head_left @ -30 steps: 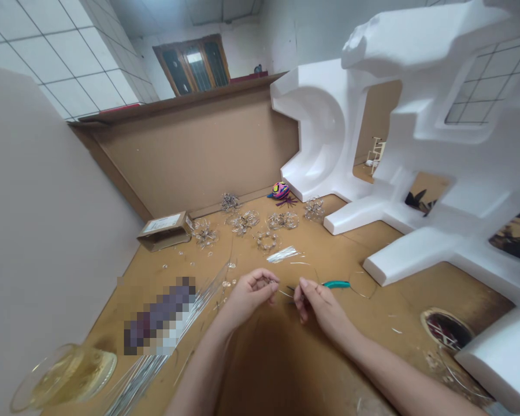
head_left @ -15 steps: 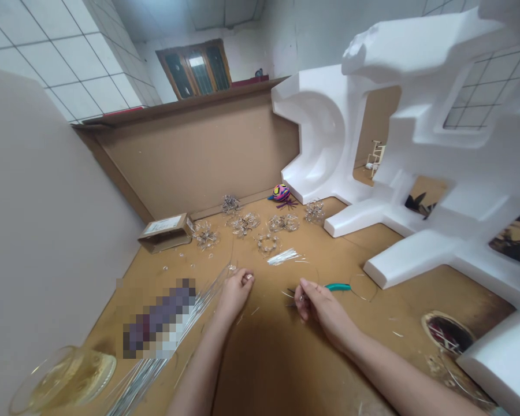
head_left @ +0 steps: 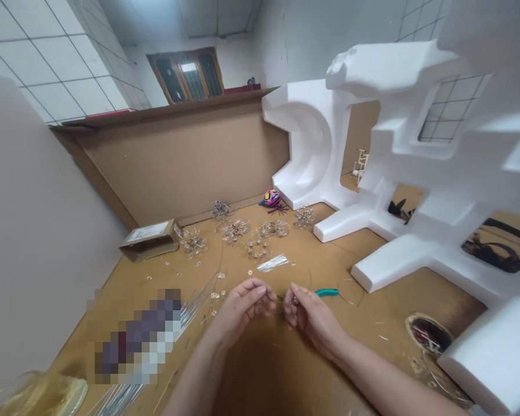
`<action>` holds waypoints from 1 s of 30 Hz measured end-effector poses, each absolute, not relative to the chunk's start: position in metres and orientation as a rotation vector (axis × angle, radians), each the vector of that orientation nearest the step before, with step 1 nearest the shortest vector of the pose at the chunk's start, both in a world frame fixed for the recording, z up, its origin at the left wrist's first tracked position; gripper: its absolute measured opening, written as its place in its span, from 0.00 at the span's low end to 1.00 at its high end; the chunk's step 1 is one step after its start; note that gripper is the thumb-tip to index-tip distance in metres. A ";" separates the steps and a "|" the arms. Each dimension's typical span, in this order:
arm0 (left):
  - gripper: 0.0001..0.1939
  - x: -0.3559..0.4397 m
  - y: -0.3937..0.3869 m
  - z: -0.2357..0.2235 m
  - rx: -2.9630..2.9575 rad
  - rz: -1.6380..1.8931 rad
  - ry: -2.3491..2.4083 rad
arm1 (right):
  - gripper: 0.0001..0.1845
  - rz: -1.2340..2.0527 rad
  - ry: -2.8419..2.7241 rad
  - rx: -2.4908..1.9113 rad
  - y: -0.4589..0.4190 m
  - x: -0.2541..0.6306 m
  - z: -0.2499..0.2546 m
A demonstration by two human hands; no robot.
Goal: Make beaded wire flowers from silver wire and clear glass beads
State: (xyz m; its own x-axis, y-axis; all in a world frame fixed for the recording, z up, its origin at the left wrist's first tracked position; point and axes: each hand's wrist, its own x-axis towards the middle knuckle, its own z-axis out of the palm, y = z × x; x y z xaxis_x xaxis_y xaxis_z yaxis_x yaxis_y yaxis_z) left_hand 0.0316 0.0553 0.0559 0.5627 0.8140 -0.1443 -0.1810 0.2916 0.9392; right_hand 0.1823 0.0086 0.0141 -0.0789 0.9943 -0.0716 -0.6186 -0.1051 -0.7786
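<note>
Left hand: the left hand (head_left: 242, 309) hovers over the bench (head_left: 372, 312), its fingers (head_left: 260, 293) curled inward with the tips close together. Whether they pinch anything is hard to tell.

Right hand: the right hand (head_left: 312, 320) sits just beside the left, its fingers (head_left: 289, 312) closed in a pinch on a thin wire (head_left: 293, 301).

Wire: it is held between the two hands, above the bench, with a small clear bead (head_left: 294, 301) at the pinch, though the fingers partly hide it.

Nearest tool: teal-handled pliers (head_left: 327, 293) lie on the bench just to the right of the right hand.

Bench, near the hands: loose beads (head_left: 216, 295) are scattered left of the left hand, beside a long bundle of silver wire (head_left: 195, 306). A small sheaf of short wires (head_left: 273, 263) lies ahead.

Bench, farther ahead: a loose row of wire-and-bead clusters (head_left: 234, 230) spreads out, with an open cardboard box (head_left: 149, 240) at its left end and a bright pink-and-blue ornament (head_left: 271, 199) beyond it.

Around: white foam forms (head_left: 312, 144) rise on the right - curved and stepped - and a round hole (head_left: 429, 333) holds wire scraps. A glass dish (head_left: 39, 396) sits at the lower left. One patch (head_left: 134, 338) is too blurred to read.
</note>
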 end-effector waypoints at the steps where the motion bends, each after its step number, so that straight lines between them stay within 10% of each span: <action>1: 0.08 0.033 0.055 0.054 1.045 0.765 0.701 | 0.19 1.564 -0.671 -0.716 0.008 0.182 0.014; 30: 0.15 0.040 0.065 0.041 1.428 1.123 1.080 | 0.27 1.370 -0.843 -0.847 0.022 0.178 0.004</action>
